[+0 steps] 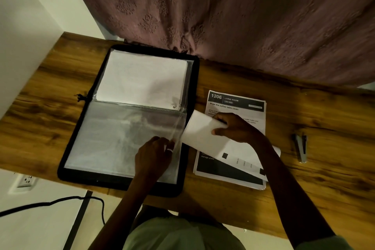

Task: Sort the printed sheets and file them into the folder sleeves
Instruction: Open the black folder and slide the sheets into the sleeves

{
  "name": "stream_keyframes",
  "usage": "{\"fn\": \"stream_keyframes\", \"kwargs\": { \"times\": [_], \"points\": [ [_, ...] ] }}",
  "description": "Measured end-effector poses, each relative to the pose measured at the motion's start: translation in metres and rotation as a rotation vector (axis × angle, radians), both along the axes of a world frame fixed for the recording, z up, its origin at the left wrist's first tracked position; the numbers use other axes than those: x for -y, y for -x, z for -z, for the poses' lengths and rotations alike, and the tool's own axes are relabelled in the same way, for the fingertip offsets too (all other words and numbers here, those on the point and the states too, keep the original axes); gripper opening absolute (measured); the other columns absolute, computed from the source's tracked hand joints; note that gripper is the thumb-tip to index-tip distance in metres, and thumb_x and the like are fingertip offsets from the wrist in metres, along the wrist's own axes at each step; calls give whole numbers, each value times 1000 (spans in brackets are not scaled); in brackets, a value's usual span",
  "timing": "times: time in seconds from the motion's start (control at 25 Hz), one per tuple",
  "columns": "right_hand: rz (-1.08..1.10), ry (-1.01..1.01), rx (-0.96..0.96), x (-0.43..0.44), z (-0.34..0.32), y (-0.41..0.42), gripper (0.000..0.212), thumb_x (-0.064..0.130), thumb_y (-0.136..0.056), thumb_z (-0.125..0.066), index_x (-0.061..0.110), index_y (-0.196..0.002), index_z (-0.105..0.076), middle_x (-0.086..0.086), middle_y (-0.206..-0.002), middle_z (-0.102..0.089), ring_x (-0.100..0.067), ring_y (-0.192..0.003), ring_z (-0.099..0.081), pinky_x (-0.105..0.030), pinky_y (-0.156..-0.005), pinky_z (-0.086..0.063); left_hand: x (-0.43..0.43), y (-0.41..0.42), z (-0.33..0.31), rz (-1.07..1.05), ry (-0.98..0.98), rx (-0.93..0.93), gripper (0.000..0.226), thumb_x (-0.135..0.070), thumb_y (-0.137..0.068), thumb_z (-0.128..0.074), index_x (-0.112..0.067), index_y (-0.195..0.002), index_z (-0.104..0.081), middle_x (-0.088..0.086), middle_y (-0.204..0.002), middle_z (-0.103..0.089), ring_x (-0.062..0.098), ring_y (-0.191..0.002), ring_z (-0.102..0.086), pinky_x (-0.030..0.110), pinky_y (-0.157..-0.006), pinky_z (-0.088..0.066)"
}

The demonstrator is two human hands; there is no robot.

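Note:
A black zip folder [190,87] lies open on the wooden table. Its far sleeve holds a white sheet [142,79]. The near clear sleeve [113,140] looks empty. My left hand [154,154] pinches that sleeve's right edge and lifts it open. My right hand [235,128] grips a curled white sheet [200,132], whose left end points at the sleeve's opening. Under it lies a stack of printed sheets [235,105], the top one headed "1206 LIVING ROOM".
A small stapler [301,147] lies on the table [334,168] to the right of the stack. A mauve patterned curtain [223,16] hangs behind the table. At lower left are a wall socket [26,180] and a black cable [60,201].

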State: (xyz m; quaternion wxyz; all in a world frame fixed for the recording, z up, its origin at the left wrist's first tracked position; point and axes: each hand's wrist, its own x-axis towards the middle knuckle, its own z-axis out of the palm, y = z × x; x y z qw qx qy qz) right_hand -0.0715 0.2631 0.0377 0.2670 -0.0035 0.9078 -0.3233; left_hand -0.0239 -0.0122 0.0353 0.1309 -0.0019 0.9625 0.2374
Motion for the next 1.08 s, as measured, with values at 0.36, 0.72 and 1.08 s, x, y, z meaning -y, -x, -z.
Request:
{"fn": "stream_keyframes", "kwargs": {
  "times": [0.36,0.72,1.08],
  "points": [
    [83,156,-7,18,-9,17,43,31,-90,-69,16,-128,-55,0,-117,-61,-13,-104,-57,-20,-82,-44,-7,-10,0,18,206,87,64,-35,-85,-73,-20,-139,-42,-2,-141,-40,20,-118,-50,35,-80,-53],
    [-251,45,132,68,17,6,53,32,-89,-69,19,-137,-49,-3,-127,-60,-18,-107,-59,-26,-82,-47,-23,-19,-5,4,131,-53,70,-13,-88,-65,-12,-149,-30,4,-150,-29,25,-121,-47,27,-68,-47],
    [-167,-73,-145,98,28,-4,53,32,-88,-69,21,-131,-41,-3,-137,-48,-24,-120,-53,-40,-93,-51,-27,-34,-8,223,207,68,60,-28,-98,-56,-16,-150,-28,3,-164,0,25,-136,-36,35,-90,-55]
  ]
}}
